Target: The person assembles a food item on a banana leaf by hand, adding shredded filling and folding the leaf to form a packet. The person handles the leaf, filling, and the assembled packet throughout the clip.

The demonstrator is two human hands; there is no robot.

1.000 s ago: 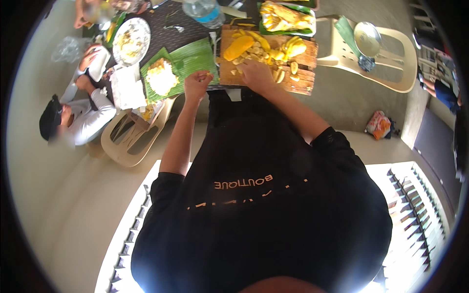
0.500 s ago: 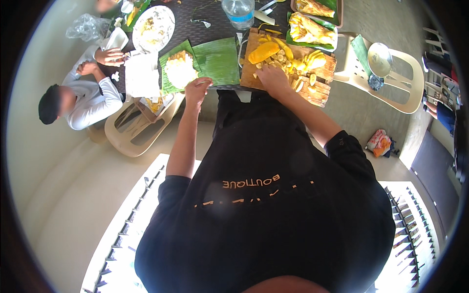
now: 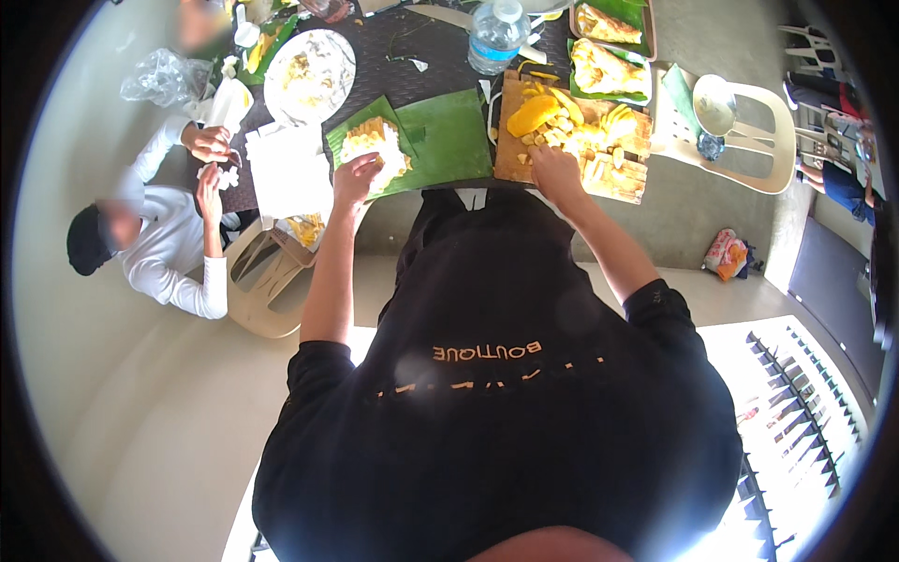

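Observation:
My left hand [image 3: 358, 178] reaches over the lower edge of a pale yellow food topped with small pieces [image 3: 372, 140], its fingers drawn together; whatever they hold is too small to make out. That food lies on a cut green banana leaf [image 3: 445, 139] at the table's near edge. Over the wooden cutting board [image 3: 512, 167], my right hand [image 3: 554, 170] has its fingertips down among small cut banana pieces [image 3: 562, 134]; what they grip is hidden. A peeled yellow mango piece [image 3: 534, 114] rests beyond that hand, with mango slices [image 3: 616, 122] to its right.
A clear water bottle [image 3: 499, 37] stands behind the board. Leaf-lined trays with folded crepes [image 3: 609, 70] sit at the far right. A marbled plate [image 3: 323, 98] and a white box [image 3: 290, 169] are to the left, near a seated person [image 3: 164, 225]. A chair [image 3: 763, 140] holds a metal bowl [image 3: 715, 105].
My left hand has moved from beside the topped food to over its edge. The right hand stays at the fruit. The seated person's hands have shifted, and the whole view has turned slightly.

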